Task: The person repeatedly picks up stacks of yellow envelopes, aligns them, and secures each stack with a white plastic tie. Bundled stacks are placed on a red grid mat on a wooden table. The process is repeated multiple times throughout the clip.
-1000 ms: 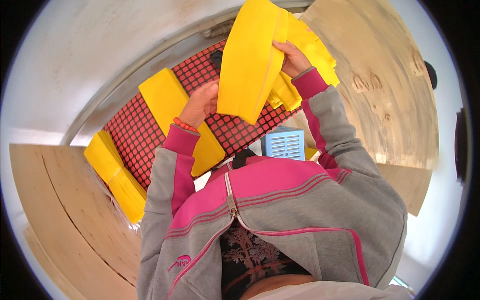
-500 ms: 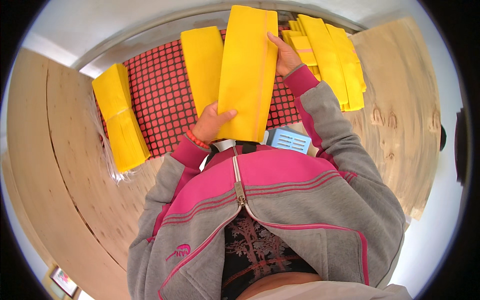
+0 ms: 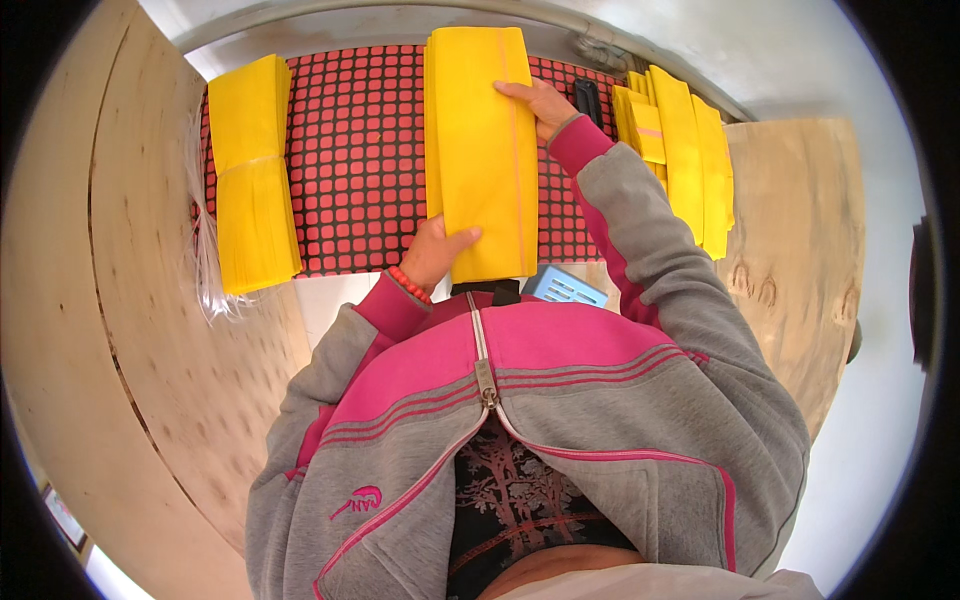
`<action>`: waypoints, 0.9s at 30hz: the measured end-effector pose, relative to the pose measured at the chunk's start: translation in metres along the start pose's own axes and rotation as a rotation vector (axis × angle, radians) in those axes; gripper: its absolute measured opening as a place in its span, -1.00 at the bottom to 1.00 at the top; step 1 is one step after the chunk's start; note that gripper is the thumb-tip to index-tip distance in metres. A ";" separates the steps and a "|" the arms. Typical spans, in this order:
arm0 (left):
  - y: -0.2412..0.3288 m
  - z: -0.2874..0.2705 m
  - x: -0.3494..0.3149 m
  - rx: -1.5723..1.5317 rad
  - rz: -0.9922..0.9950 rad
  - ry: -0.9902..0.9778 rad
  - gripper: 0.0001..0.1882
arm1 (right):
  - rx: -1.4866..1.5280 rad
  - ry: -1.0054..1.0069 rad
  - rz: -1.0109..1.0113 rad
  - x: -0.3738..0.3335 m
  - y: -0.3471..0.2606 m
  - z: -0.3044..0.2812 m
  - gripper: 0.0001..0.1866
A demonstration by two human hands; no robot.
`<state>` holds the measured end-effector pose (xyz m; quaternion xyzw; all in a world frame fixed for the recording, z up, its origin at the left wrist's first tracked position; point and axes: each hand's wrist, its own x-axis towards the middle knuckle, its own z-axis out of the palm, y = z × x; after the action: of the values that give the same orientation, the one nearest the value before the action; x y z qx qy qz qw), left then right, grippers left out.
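A long, flat yellow folded piece [image 3: 485, 150], apparently fabric, lies upright before me with a thin pinkish stripe near its right edge. My left hand [image 3: 432, 252] grips its lower left side, thumb on top and fingers hidden beneath. At the upper right edge, my right hand [image 3: 540, 103] holds it with the thumb on its face. Under it, more yellow layers [image 3: 433, 120] show along the left edge. A tied yellow bundle [image 3: 252, 175] rests at the left, banded around its middle. Several loose yellow folded pieces [image 3: 685, 150] are heaped at the right.
A red-and-black checked mat [image 3: 355, 160] covers the surface under the yellow pieces. Clear plastic strands [image 3: 210, 260] hang beside the tied bundle. A black object [image 3: 587, 100] lies beyond my right wrist. Wooden boards [image 3: 790, 240] flank the mat; a blue slotted item [image 3: 565, 287] sits below its front edge.
The held yellow piece has come down and left over the other yellow layers, which now show only at its left edge. Both hands kept hold. The whole view has shifted.
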<state>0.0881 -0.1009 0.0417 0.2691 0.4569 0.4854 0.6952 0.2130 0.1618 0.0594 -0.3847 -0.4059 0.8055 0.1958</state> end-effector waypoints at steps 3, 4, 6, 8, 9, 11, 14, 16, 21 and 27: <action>0.001 -0.004 0.003 -0.086 0.008 0.017 -0.61 | 0.012 -0.001 0.012 0.015 0.004 -0.004 -0.60; 0.001 -0.005 0.004 -0.121 0.005 0.021 -0.61 | 0.010 0.006 0.023 0.019 0.005 -0.006 -0.59; 0.003 -0.007 0.005 -0.186 -0.007 0.019 -0.61 | -0.002 0.021 0.030 0.024 0.007 -0.009 -0.58; 0.003 -0.008 0.006 -0.246 -0.026 0.008 -0.60 | -0.022 0.038 0.020 0.027 0.008 -0.012 -0.57; 0.003 -0.009 0.006 -0.245 -0.032 0.013 -0.60 | -0.022 0.032 0.019 0.028 0.008 -0.013 -0.56; 0.001 -0.010 0.006 -0.255 -0.040 0.017 -0.59 | -0.022 0.018 0.020 0.030 0.009 -0.014 -0.55; -0.001 -0.012 0.005 -0.270 -0.037 0.011 -0.60 | -0.022 -0.011 0.014 0.034 0.011 -0.014 -0.55; -0.002 -0.014 0.005 -0.265 -0.037 0.013 -0.61 | -0.033 0.019 0.016 0.036 0.012 -0.013 -0.54; -0.002 -0.019 -0.003 -0.263 -0.174 0.019 -0.62 | -0.074 0.057 0.022 0.040 0.018 -0.018 -0.54; -0.014 -0.017 -0.026 -0.393 -0.394 -0.054 -0.59 | -0.175 0.026 0.004 0.043 0.026 -0.032 -0.54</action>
<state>0.0758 -0.1312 0.0328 0.0480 0.3789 0.4126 0.8270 0.2109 0.1894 0.0070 -0.4115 -0.4714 0.7623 0.1653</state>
